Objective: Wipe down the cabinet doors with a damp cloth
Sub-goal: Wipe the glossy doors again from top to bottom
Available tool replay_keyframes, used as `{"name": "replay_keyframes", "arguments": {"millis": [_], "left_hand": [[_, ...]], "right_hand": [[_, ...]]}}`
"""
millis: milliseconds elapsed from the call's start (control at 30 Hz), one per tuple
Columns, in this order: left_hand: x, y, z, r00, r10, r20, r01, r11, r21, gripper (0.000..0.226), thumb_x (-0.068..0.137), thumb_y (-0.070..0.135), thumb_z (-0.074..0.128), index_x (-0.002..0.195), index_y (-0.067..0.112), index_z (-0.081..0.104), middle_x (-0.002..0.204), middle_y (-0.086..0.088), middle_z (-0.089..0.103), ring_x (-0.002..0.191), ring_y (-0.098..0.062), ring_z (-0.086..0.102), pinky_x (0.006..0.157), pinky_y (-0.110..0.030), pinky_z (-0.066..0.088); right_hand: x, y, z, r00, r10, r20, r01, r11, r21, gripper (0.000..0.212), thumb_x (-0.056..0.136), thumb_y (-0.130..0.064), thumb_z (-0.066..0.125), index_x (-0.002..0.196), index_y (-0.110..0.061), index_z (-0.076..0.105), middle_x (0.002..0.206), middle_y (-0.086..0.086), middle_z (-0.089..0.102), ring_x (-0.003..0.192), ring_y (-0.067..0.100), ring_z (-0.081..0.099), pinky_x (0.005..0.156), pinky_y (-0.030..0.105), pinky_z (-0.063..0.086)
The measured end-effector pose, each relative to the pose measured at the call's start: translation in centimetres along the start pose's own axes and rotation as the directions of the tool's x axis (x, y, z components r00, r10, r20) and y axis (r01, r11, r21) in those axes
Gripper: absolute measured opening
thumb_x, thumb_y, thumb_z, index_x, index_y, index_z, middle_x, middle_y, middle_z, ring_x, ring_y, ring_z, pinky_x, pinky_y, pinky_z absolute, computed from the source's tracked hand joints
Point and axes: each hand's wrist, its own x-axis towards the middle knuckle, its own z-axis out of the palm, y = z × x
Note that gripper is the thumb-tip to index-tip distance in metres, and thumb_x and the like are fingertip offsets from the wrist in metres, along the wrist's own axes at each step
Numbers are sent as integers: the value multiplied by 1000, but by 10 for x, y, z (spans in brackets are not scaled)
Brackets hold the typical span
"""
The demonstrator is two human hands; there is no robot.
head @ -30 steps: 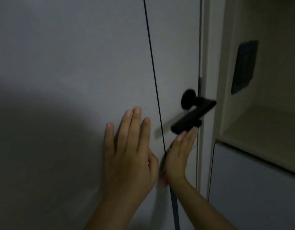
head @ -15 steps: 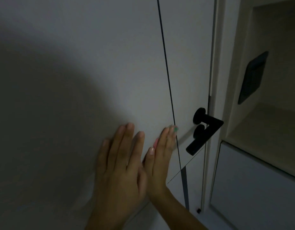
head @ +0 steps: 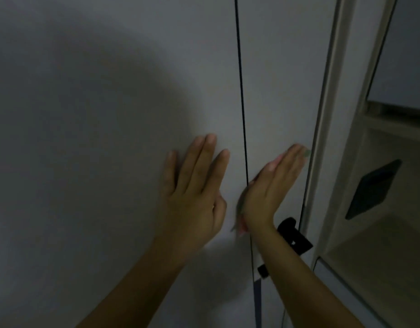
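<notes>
While my left hand (head: 192,192) lies flat on the left door (head: 109,114) and my right hand (head: 272,185) presses the cloth (head: 239,216) flat to the right door (head: 280,79), I fear it snagging the handle (head: 293,235).

Two cabinet doors meet at a vertical seam (head: 241,91). The left hand (head: 192,190) lies flat on the left door (head: 98,114), just left of the seam. The right hand (head: 272,185) lies on the right door (head: 280,67), between the seam and the door frame (head: 327,114), with a cloth (head: 239,209) showing under its heel. A lever handle (head: 293,235) sits below that hand, partly behind the forearm. Right of the frame is an open shelf niche (head: 381,233) with a wall plate (head: 372,190) on its back
</notes>
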Motion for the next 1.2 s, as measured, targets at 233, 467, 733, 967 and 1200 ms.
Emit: {"name": "replay_keyframes", "arguments": {"millis": [233,467,733,967,1200], "left_hand": [[24,9,7,998,-30,-59,39,987,153,58,85,21,46,142,16,41,151,-11,28,147,-22,14,118,-50,7],[25,12,2,997,-56,-50,58,998,34,58,82,18,48,140,14,43,152,-10,29,145,-22,17,118,-49,6],[8,20,-52,944,-329,-26,297,880,-371,42,87,14,43,125,3,59,132,-15,56,127,-22,45,111,-40,29],[-50,25,-143,774,-531,345,597,429,-678,31,95,34,45,124,29,56,116,13,65,107,0,59,90,-12,44],[-149,46,-224,483,-715,506,801,128,-585,28,92,19,61,113,38,55,94,11,70,83,-5,67,74,-17,52]], "right_hand": [[6,-10,-1,936,-313,162,325,944,-54,54,104,-33,9,151,-10,-1,159,6,-4,147,27,-1,119,40,-2],[100,-6,-20,901,-400,169,401,916,29,50,104,-23,16,151,-8,7,159,9,6,147,21,4,120,36,0],[43,-82,-19,903,-376,208,342,922,184,45,96,3,38,140,-1,39,144,7,36,131,17,32,113,15,11],[-59,-153,-90,709,-106,698,-250,886,390,35,100,-18,48,130,-36,47,133,-18,48,122,-10,45,101,10,37],[-165,-176,-126,333,-44,942,-616,747,252,34,97,-13,50,119,-38,54,126,-18,57,115,-3,56,96,19,47]]}}
